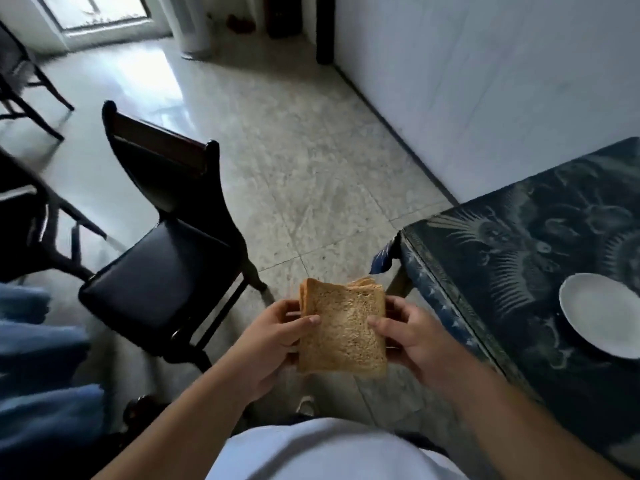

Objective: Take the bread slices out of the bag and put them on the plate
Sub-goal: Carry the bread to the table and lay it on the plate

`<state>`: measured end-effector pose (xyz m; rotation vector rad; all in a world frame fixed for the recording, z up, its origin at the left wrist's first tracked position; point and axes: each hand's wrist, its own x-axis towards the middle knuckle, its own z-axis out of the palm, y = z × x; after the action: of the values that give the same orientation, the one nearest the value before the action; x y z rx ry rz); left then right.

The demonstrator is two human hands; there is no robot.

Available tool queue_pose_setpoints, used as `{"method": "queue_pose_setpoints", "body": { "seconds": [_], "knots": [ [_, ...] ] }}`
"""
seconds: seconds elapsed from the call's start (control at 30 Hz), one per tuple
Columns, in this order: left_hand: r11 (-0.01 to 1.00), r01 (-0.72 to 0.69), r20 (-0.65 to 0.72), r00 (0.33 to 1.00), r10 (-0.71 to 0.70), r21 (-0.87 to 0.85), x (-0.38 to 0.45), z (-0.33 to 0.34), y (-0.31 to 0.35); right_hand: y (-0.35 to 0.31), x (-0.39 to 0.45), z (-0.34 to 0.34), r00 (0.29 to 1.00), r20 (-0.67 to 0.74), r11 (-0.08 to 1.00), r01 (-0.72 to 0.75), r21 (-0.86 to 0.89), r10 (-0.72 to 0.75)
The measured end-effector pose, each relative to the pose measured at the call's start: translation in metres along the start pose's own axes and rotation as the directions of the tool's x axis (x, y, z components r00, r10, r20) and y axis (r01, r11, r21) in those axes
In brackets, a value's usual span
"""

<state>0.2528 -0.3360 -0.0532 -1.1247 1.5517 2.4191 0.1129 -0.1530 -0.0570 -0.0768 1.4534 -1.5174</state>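
A stack of brown bread slices [343,327] is held upright in front of me, above the floor. My left hand [273,337] grips its left edge, thumb across the front slice. My right hand [412,337] grips the right edge the same way. No bag is visible around the slices or anywhere in view. A white plate [599,313] sits bare on the dark patterned table [519,244] at the right, partly cut off by the frame edge and well to the right of my hands.
A dark chair [162,244] with a black seat stands on the tiled floor to my left. More chairs stand at the far left. Blue fabric [41,358] lies at the lower left. A white wall runs behind the table.
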Motion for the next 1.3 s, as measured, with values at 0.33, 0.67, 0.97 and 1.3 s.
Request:
{"method": "queue_pose_setpoints", "body": {
  "seconds": [0.33, 0.67, 0.97, 1.3],
  "knots": [
    [0.905, 0.008, 0.429, 0.879, -0.21, 0.426, 0.08, 0.133, 0.035, 0.028, -0.07, -0.073, 0.83, -0.553, 0.917, 0.274, 0.29, -0.073],
    [0.78, -0.029, 0.568, 0.702, -0.429, 0.625, 0.093, 0.279, -0.004, 0.059, -0.147, -0.154, 0.642, -0.767, 0.811, 0.459, 0.364, -0.019],
    [0.778, 0.015, 0.548, 0.701, -0.456, 0.629, 0.117, 0.327, -0.012, 0.052, -0.141, -0.208, 0.622, -0.783, 0.805, 0.46, 0.375, 0.009],
    [0.76, 0.037, 0.563, 0.65, -0.511, 0.649, 0.184, 0.377, -0.003, 0.029, -0.103, -0.259, 0.547, -0.832, 0.804, 0.451, 0.387, 0.094]
  ]
}}
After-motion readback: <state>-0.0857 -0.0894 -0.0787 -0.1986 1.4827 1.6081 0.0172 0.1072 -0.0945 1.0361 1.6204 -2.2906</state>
